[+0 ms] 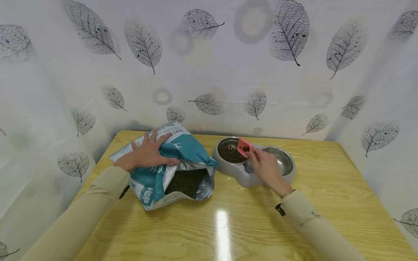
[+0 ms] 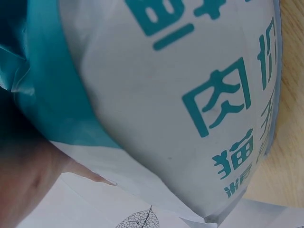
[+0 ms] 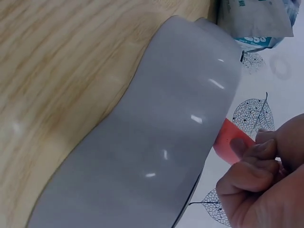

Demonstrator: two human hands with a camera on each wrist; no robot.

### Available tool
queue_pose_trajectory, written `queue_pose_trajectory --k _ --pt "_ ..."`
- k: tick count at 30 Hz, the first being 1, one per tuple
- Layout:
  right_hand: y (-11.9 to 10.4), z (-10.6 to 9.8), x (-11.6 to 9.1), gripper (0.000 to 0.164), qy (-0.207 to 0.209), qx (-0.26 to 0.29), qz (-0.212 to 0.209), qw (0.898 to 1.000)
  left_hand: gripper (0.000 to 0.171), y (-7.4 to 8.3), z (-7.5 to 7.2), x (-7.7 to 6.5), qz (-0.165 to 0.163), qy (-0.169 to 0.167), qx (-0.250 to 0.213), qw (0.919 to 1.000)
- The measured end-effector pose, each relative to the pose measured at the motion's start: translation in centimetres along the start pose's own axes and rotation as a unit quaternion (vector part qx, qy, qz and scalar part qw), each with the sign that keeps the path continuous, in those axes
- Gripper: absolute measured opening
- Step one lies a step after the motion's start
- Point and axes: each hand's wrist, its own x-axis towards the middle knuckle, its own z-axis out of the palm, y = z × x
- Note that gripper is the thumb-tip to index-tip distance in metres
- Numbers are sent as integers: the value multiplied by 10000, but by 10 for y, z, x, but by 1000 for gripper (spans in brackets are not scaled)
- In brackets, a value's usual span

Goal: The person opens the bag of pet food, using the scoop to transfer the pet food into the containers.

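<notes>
My left hand (image 1: 146,153) rests with spread fingers on a teal and white bag of pet food (image 1: 187,148), which lies tilted on its side. The bag's mouth gapes toward the front right and shows dark brown kibble (image 1: 183,183) inside. In my right hand (image 1: 268,169) the thumb and fingers pinch a small red scoop (image 1: 241,143), tilted over the left bowl of a grey double pet bowl (image 1: 232,170). Some dark kibble shows in the scoop. More kibble (image 1: 231,155) covers the bottom of that left metal bowl. The right metal bowl (image 1: 285,161) is partly hidden behind my hand.
Everything stands on a yellow wood-grain table (image 1: 183,232), the bag at the back left and the double bowl to its right. White sheeting (image 1: 212,72) with a leaf print hangs behind the table and along both sides.
</notes>
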Motion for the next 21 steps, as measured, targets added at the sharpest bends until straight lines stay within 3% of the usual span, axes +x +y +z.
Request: queue_pose_trajectory --k 5,13,17,19,21 --pt "-2 0 0 21 -167 -669 -238 9973 117 0 -1 0 14 -10 -11 10000" --pt "-2 4 -5 21 344 -1614 -869 9824 117 2 -3 -2 3 -21 -21 10000" --pt "-3 1 -7 19 251 -1008 -638 9925 117 1 -2 -2 6 -3 -26 10000" --pt "-4 -2 -8 19 42 -322 -368 9988 117 1 -1 -1 18 -2 -7 10000" --pt "-5 -6 -11 20 -262 428 -54 9987 117 1 -1 -1 28 -2 4 10000"
